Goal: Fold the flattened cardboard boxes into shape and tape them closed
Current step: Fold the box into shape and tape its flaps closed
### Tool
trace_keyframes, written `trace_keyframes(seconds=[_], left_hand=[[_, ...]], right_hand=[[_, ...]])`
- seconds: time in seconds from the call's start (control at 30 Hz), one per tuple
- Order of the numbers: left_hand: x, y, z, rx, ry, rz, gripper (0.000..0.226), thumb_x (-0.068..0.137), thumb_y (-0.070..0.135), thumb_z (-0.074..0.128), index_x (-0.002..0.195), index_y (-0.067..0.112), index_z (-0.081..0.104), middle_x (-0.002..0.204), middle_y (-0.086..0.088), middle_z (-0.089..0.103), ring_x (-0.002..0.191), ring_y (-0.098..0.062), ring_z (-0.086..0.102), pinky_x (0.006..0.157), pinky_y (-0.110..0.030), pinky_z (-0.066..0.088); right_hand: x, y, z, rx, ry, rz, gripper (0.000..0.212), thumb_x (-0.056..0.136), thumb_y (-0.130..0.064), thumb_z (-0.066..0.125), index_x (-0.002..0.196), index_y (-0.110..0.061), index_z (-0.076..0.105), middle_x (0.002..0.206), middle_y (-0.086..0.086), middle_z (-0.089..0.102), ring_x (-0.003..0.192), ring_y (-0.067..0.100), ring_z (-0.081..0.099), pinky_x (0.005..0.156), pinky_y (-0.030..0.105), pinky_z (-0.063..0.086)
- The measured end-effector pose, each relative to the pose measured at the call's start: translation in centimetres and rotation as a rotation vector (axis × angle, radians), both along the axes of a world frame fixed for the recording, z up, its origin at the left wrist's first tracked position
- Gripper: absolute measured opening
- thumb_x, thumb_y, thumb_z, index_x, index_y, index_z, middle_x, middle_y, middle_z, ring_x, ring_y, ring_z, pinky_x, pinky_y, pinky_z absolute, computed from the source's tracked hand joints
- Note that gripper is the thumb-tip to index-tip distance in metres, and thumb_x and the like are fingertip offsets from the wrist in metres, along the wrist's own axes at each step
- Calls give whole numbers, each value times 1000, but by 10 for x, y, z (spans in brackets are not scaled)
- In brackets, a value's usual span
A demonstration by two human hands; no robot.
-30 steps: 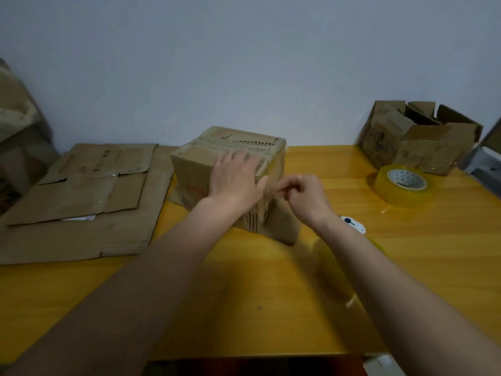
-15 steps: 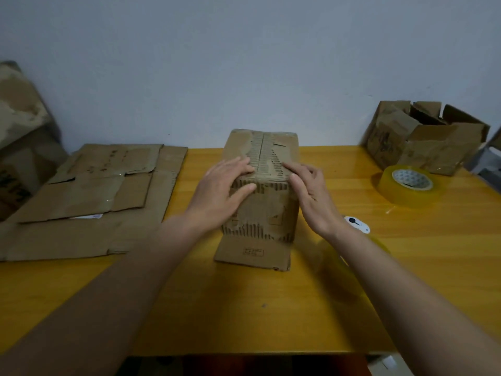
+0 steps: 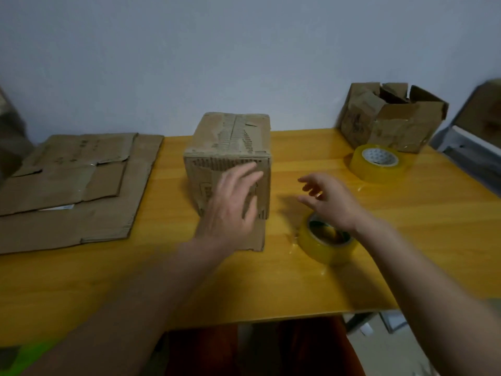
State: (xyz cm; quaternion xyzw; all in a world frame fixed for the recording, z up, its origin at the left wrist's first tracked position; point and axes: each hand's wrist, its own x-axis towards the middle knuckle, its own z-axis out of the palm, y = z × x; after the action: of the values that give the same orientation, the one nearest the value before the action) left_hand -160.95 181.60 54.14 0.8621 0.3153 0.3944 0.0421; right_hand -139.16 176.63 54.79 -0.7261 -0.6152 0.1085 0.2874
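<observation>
Head camera view: a folded cardboard box point(image 3: 229, 156) stands upright near the middle of a yellow wooden table point(image 3: 271, 280), its top flaps closed along a worn centre seam and one loose flap lying flat on the tabletop at its base. The person's left hand point(image 3: 230, 204) is spread in front of the box's near face, fingers straight and apart, holding nothing; motion blur makes it unclear whether the fingertips touch the cardboard. The right hand point(image 3: 329, 200) hovers apart from the box on its right side, fingers relaxed and slightly bent, also holding nothing. Just beneath that wrist, a roll of clear yellowish tape point(image 3: 326, 242) lies flat on the table. A second tape roll point(image 3: 376, 162) lies farther back to the right, just in front of an open, battered cardboard box point(image 3: 390, 118) set against the pale wall point(image 3: 244, 50). To the left, well apart from the folded box, a stack of flattened cardboard boxes point(image 3: 73, 185) covers the table's end.
</observation>
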Motion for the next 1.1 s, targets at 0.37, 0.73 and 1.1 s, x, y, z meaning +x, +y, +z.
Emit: trace_keyframes(seconds=[0.37,0.73,1.1], left_hand=[[72,-35,-58,-808,13,19,27,83,11,73,109,15,68,114,2,65,107,-10,57,98,-24,44],[46,-29,-11,-876,-537,104,16,90,16,67,75,21,62,86,-6,70,85,-21,68,82,-43,57],[19,-39,21,-1183,-993,99,13,96,13,58,85,8,62,83,-13,69,69,-16,69,62,-24,58]], right_hand=[[2,-71,-34,-227,-451,111,69,72,-68,63,118,-18,62,116,0,55,113,19,40,96,29,32],[-12,-79,5,153,112,76,53,65,-65,63,98,-25,54,125,-3,52,121,13,42,97,28,36],[-76,-44,3,536,818,-73,52,84,-3,69,124,-25,45,116,4,60,110,22,59,96,52,47]])
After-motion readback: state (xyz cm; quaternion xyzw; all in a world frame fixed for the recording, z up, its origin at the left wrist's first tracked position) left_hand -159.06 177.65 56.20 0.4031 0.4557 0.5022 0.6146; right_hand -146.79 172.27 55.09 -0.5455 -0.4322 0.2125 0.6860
